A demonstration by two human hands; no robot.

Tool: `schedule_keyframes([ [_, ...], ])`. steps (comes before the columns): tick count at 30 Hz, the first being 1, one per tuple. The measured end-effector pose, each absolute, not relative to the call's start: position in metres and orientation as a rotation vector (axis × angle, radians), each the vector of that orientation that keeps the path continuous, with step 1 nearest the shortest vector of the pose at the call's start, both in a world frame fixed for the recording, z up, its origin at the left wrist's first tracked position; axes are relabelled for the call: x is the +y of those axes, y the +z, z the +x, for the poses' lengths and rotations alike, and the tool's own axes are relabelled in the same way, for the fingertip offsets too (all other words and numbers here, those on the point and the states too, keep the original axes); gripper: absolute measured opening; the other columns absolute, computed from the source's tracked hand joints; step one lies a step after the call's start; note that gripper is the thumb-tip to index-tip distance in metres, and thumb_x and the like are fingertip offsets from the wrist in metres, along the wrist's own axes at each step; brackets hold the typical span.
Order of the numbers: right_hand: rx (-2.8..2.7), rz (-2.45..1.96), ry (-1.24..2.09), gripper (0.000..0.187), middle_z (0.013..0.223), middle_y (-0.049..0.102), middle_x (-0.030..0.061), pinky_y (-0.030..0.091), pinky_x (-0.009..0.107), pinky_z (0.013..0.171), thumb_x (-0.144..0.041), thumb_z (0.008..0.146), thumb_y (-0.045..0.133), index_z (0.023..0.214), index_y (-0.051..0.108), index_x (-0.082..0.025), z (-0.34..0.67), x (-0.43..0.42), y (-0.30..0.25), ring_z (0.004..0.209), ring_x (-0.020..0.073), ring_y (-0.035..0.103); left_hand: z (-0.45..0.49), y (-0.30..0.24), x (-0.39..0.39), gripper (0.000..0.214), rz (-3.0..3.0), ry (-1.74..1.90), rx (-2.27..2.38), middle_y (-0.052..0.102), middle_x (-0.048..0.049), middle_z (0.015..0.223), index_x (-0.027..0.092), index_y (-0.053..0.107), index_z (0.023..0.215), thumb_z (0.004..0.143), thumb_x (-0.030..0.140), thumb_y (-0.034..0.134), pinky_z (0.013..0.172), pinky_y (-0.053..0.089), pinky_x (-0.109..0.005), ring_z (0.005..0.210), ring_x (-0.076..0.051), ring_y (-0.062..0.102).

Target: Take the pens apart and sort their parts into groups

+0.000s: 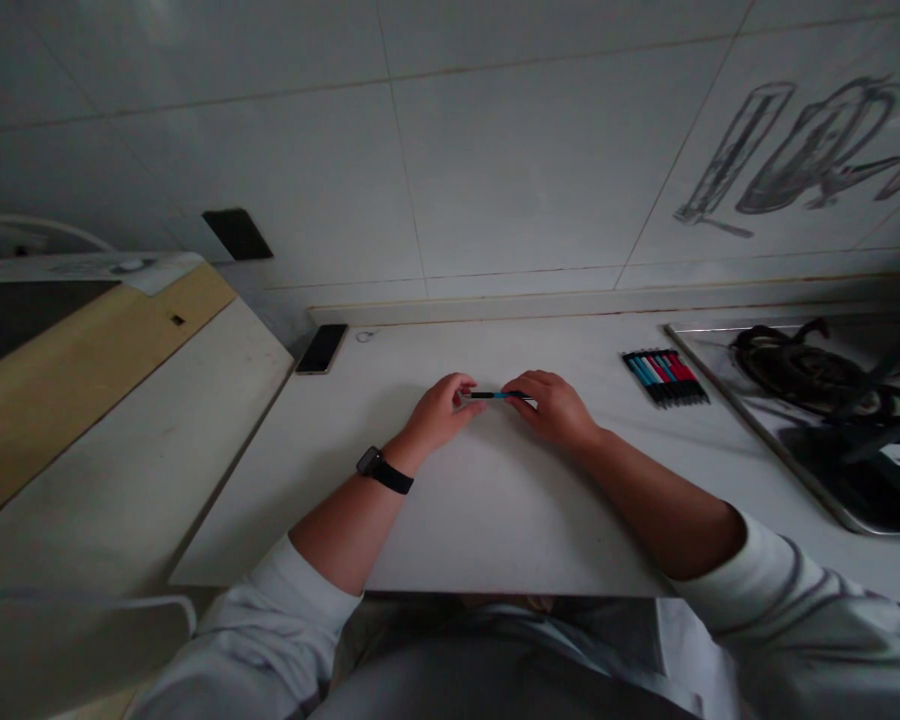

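Between my two hands a slim black and blue pen (487, 395) lies level, just over the white countertop (450, 520). My left hand (446, 405), below a black wristwatch (385, 470), pinches the pen's left end. Around its right end the fingers of my right hand (553, 405) are closed and hide that part. To the right, several pens (665, 378) with blue, white and red barrels lie side by side in a row.
A dark phone (322, 349) lies at the counter's back left, beside a small ring-like thing (364, 337). On the right is a metal-rimmed gas stove (832, 400). A white appliance or cabinet (157, 400) stands at left. The tiled wall (510, 170) closes off the back.
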State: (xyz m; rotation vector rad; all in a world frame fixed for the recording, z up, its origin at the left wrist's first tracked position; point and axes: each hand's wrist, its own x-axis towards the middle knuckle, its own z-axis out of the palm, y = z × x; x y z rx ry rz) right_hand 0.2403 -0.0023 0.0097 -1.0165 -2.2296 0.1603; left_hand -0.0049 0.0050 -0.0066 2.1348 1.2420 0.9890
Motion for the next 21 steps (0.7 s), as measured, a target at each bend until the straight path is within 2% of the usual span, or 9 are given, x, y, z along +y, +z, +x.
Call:
schedule_keyframes([
  [1, -2.232, -1.013, 0.160, 0.017, 0.098, 0.076, 0.0083, 0.050, 0.037, 0.084, -0.026, 0.099, 0.058, 0.104, 0.074, -0.022, 0.2402, -0.0023, 0.0097, 0.089, 0.0232, 0.068, -0.0050, -0.0058, 0.0050, 0.017, 2.130, 0.963, 1.254, 0.071, -0.0057, 0.099, 0.020, 0.065, 0.104, 0.096, 0.035, 0.063, 0.081, 0.052, -0.032, 0.087, -0.018, 0.064],
  [4, -2.249, -1.005, 0.161, 0.017, 0.098, 0.076, 0.0084, 0.050, 0.037, 0.085, -0.026, 0.099, 0.058, 0.104, 0.074, -0.021, 0.2403, -0.0016, 0.0090, 0.090, 0.0230, 0.068, -0.0049, -0.0039, 0.0053, 0.034, 2.162, 0.878, 1.277, 0.069, -0.0045, 0.085, 0.019, 0.064, 0.084, 0.106, 0.035, 0.044, 0.079, 0.050, -0.033, 0.081, -0.018, 0.063],
  [6, -2.249, -1.006, 0.165, 0.017, 0.098, 0.076, 0.0084, 0.051, 0.037, 0.085, -0.026, 0.099, 0.058, 0.103, 0.074, -0.022, 0.2406, -0.0008, 0.0083, 0.090, 0.0230, 0.068, -0.0045, -0.0044, 0.0060, 0.028, 2.198, 0.889, 1.274, 0.068, -0.0040, 0.085, 0.019, 0.064, 0.084, 0.104, 0.032, 0.048, 0.080, 0.050, -0.033, 0.082, -0.018, 0.062],
  [10, -2.226, -1.012, 0.176, 0.017, 0.097, 0.076, 0.0080, 0.051, 0.037, 0.084, -0.025, 0.098, 0.058, 0.102, 0.074, -0.022, 0.2411, -0.0002, 0.0079, 0.089, 0.0231, 0.068, -0.0041, -0.0074, 0.0070, 0.008, 2.181, 0.967, 1.240, 0.068, -0.0040, 0.093, 0.020, 0.065, 0.096, 0.096, 0.027, 0.062, 0.080, 0.051, -0.030, 0.088, -0.017, 0.063],
  [13, -2.219, -1.008, 0.180, 0.017, 0.097, 0.075, 0.0079, 0.051, 0.037, 0.083, -0.025, 0.098, 0.058, 0.102, 0.074, -0.022, 0.2411, -0.0008, 0.0088, 0.088, 0.0230, 0.068, -0.0042, -0.0072, 0.0063, 0.013, 2.144, 0.973, 1.242, 0.069, -0.0043, 0.095, 0.020, 0.065, 0.100, 0.097, 0.032, 0.060, 0.079, 0.051, -0.030, 0.086, -0.017, 0.064],
  [16, -2.221, -0.994, 0.177, 0.017, 0.098, 0.076, 0.0083, 0.052, 0.037, 0.083, -0.026, 0.099, 0.058, 0.103, 0.074, -0.022, 0.2406, -0.0017, 0.0101, 0.088, 0.0231, 0.068, -0.0043, -0.0046, 0.0050, 0.030, 2.164, 0.909, 1.264, 0.070, -0.0043, 0.088, 0.020, 0.066, 0.090, 0.105, 0.036, 0.045, 0.079, 0.050, -0.032, 0.082, -0.018, 0.063],
  [18, -2.225, -0.985, 0.170, 0.017, 0.098, 0.076, 0.0082, 0.052, 0.038, 0.084, -0.026, 0.099, 0.058, 0.102, 0.074, -0.022, 0.2402, -0.0021, 0.0105, 0.088, 0.0233, 0.068, -0.0040, -0.0028, 0.0046, 0.036, 2.189, 0.872, 1.263, 0.069, -0.0042, 0.084, 0.020, 0.065, 0.084, 0.106, 0.035, 0.042, 0.078, 0.050, -0.032, 0.080, -0.018, 0.063],
  [21, -2.216, -0.988, 0.162, 0.017, 0.097, 0.076, 0.0078, 0.052, 0.038, 0.084, -0.026, 0.099, 0.058, 0.103, 0.074, -0.022, 0.2400, -0.0021, 0.0104, 0.088, 0.0234, 0.069, -0.0034, -0.0010, 0.0047, 0.021, 2.228, 0.915, 1.247, 0.070, -0.0038, 0.088, 0.020, 0.066, 0.086, 0.101, 0.029, 0.054, 0.080, 0.049, -0.032, 0.085, -0.018, 0.064],
])
